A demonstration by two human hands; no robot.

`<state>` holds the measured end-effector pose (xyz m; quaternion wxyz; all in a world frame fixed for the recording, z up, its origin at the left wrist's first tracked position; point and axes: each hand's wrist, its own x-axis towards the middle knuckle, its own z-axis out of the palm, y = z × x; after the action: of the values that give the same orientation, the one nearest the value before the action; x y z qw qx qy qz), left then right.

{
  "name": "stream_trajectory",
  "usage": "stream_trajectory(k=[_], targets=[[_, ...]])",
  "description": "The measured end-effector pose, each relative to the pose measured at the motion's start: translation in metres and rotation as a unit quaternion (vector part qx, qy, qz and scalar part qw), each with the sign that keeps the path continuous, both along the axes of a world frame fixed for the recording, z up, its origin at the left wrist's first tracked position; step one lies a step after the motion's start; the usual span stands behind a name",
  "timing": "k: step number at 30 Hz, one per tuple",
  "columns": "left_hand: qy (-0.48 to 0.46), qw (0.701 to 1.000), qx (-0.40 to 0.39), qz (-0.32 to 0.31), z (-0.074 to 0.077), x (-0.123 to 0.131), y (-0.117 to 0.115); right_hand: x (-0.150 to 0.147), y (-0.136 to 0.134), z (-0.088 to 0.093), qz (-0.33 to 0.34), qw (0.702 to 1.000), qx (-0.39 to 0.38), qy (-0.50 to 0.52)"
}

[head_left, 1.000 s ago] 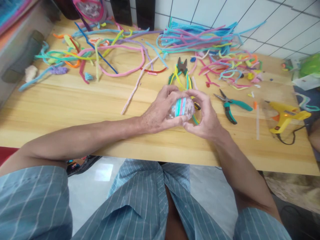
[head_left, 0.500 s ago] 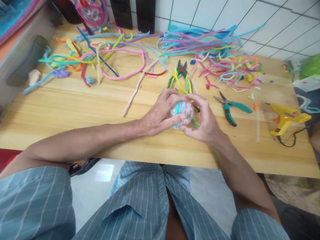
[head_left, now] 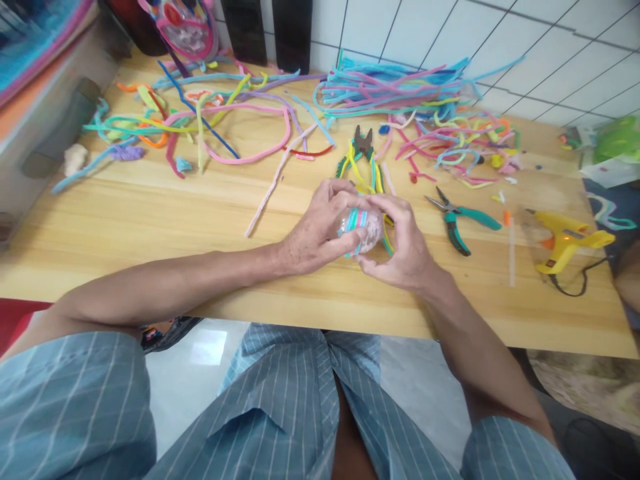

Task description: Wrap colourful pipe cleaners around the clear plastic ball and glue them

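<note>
Between both hands is a small rounded object (head_left: 371, 230), clear at its left, with teal, blue and pink stripes round the middle and a pale pink fuzzy right side. My left hand (head_left: 320, 230) grips it from the left, thumb across its front. On the right, my right hand (head_left: 403, 241) holds the same object with thumb and fingers curled about its edge. Green-handled cutters (head_left: 363, 143) lie just beyond the hands, with yellow and teal pipe cleaners (head_left: 374, 175) over them, partly hidden by the hands.
Teal-handled pliers (head_left: 453, 227) and a yellow glue gun (head_left: 565, 241) lie to the right. A bundle of pipe cleaners (head_left: 395, 90) is at the back by the tiles. Loose pipe cleaners (head_left: 250, 160) spread over the left. A plastic box (head_left: 30, 160) borders the left side.
Both hands keep their hold on the rounded object, which has turned slightly and moved a little to the left. The view has shifted slightly.
</note>
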<state>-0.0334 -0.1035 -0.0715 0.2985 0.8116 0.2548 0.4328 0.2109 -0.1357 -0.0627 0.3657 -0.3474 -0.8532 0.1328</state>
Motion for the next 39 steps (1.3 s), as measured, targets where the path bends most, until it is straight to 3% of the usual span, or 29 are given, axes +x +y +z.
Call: stream_trajectory(k=[6, 20, 27, 34, 36, 39], targets=[[0.035, 0.999, 0.014, 0.013, -0.001, 0.001, 0.002, -0.003, 0.002, -0.003, 0.008, 0.999, 0.036, 0.025], [0.007, 0.999, 0.032, -0.004, 0.0, 0.002, -0.002, -0.016, -0.006, -0.004, -0.03, 0.996, 0.011, 0.088], [-0.015, 0.998, -0.063, 0.005, -0.006, 0.0, 0.005, -0.016, -0.005, -0.003, -0.034, 0.996, -0.014, 0.083], [-0.004, 0.981, -0.195, -0.025, 0.006, -0.002, 0.001, -0.016, -0.007, -0.003, -0.032, 0.995, -0.006, 0.095], [-0.007, 0.978, -0.205, -0.034, 0.007, -0.002, 0.0, -0.015, -0.007, -0.003, -0.034, 0.996, 0.0, 0.084], [-0.022, 0.987, -0.156, -0.024, 0.004, -0.002, -0.001, -0.014, -0.007, -0.003, -0.031, 0.997, 0.009, 0.065]])
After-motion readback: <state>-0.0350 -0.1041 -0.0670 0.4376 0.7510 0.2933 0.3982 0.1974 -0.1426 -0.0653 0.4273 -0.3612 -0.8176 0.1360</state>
